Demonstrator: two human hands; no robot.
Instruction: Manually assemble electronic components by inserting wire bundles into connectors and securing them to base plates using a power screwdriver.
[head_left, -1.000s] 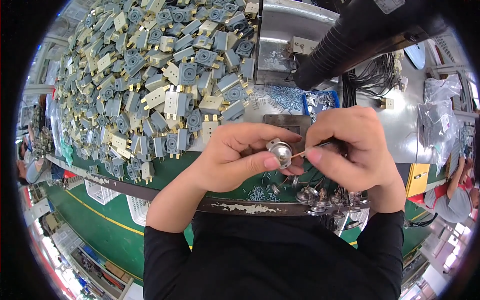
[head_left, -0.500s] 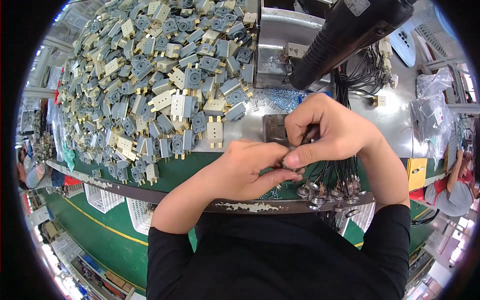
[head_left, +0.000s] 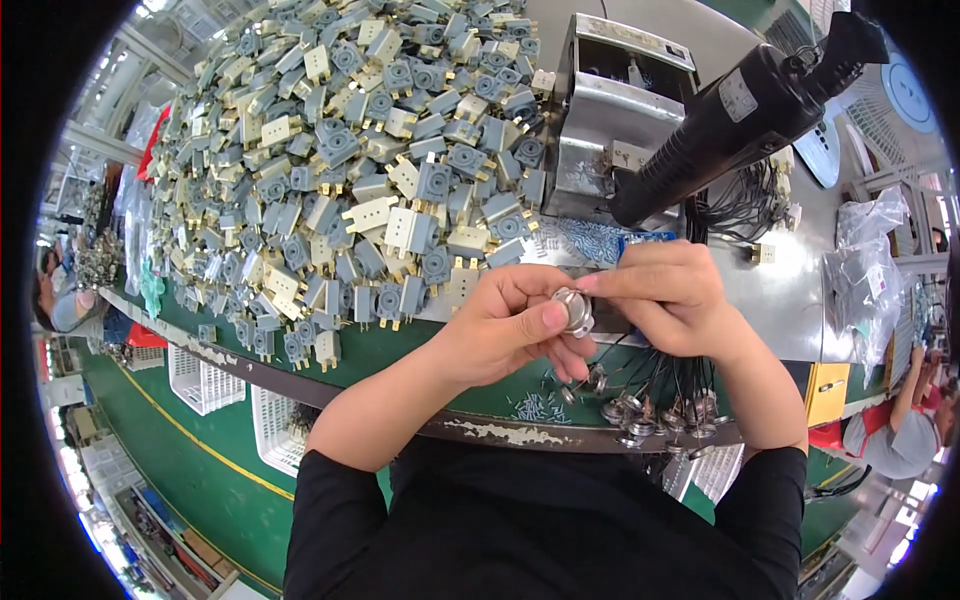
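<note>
My left hand holds a round silver metal part between thumb and fingers, its flat face turned up. My right hand reaches in from the right with thumb and forefinger pinched at the rim of that part. Whatever sits between those right fingertips is too small to make out. Just below and right of the hands hang several round metal parts on thin black cables. Loose small screws lie on the green strip beneath my left wrist.
A large heap of grey and cream switch-like blocks with brass tabs covers the left. Behind the hands stand a metal box machine and a slanted black cylindrical tool. More screws lie in front. A yellow box sits at right.
My left hand has turned and opened out, bringing the round metal part into sight. My right hand has drawn its fingers to the part's rim. The whole view has shifted slightly.
</note>
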